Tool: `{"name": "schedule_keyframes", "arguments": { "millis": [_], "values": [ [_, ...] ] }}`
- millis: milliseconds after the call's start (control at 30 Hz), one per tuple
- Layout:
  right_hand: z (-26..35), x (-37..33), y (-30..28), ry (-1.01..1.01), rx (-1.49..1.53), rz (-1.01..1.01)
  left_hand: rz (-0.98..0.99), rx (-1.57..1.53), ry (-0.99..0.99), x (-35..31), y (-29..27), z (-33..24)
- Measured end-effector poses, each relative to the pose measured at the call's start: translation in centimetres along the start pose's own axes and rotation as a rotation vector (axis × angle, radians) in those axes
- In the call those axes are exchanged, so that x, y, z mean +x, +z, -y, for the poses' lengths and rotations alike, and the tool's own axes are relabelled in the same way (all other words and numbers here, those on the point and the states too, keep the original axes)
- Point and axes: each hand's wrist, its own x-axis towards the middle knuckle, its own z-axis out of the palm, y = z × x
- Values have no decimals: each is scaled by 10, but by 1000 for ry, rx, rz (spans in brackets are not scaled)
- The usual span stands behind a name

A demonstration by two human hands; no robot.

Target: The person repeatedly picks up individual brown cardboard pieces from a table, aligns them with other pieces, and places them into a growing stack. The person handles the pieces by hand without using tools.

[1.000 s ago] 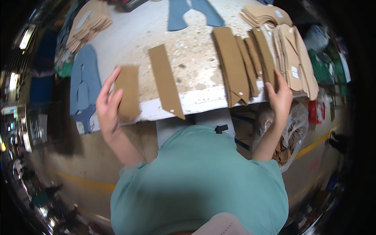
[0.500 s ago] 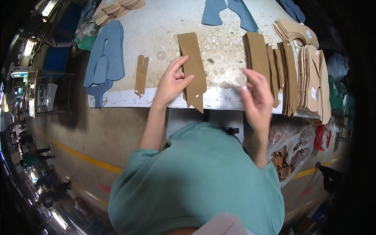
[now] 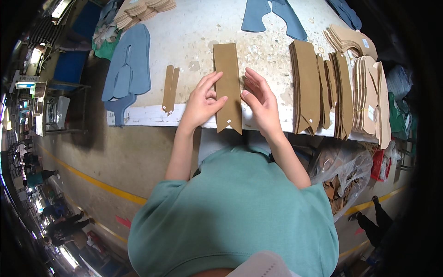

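In front of me on the table a long brown strip [image 3: 227, 92] of leather-like material lies upright to me, with a notched lower end and a small white sticker. It seems to be more than one layer. My left hand [image 3: 200, 101] is at its left side, index fingertip and thumb tip on the strip's edge, the other fingers curled a little. My right hand [image 3: 262, 105] is at its right side, thumb near the edge and fingers apart. Neither hand is closed round the strip. Two narrow brown strips [image 3: 170, 90] lie left of my left hand.
Stacked brown strips [image 3: 305, 87] and beige pieces [image 3: 364, 92] line the table's right side. Blue cut pieces [image 3: 127, 64] lie at the left, more blue pieces [image 3: 272, 16] at the far side. A clear bag of scraps [image 3: 344, 180] hangs below the table's right edge.
My right hand has moved left from beside the stacks to the brown strip's right edge. The strip, slanted before with its layers fanned, now lies straight with its layers lined up.
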Motion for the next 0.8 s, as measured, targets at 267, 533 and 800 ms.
{"name": "schedule_keyframes", "arguments": {
  "millis": [267,533,800],
  "values": [
    [4,2,6,107,73,-58,-149,144,114,-2,1,1],
    [4,13,20,-255,-622,51,-84,92,89,-3,13,-2],
    [69,9,-29,-240,-1087,100,-636,664,24,-15,-76,5]
  ]
}}
